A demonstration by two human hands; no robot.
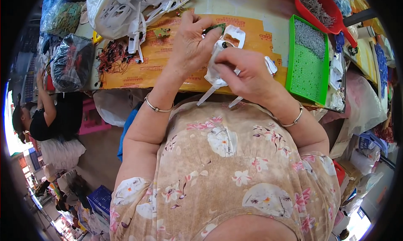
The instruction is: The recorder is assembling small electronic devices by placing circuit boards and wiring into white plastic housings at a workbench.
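Note:
My left hand [193, 41] is closed at the table's near side, a small green circuit board [216, 28] between its thumb and fingers. Just below that board lies a white plastic housing [213, 73] with a narrow prong pointing toward me. My right hand [247, 73] pinches at this housing, its fingertips pressed together against the upper part; whether a smaller piece sits between them is hidden. Beyond both hands is a white frame-shaped plastic piece [236, 35]. Another small white part [270, 65] rests to the right, partly behind my right hand.
A green tray [308, 77] of small metal pieces stands right, below a red scoop [300, 1] of screws or pins. Left lie thin red and black wires [113, 58], a bag of white plastic parts [113, 14] and a black bag [72, 62]. Another person [54, 115] sits at far left.

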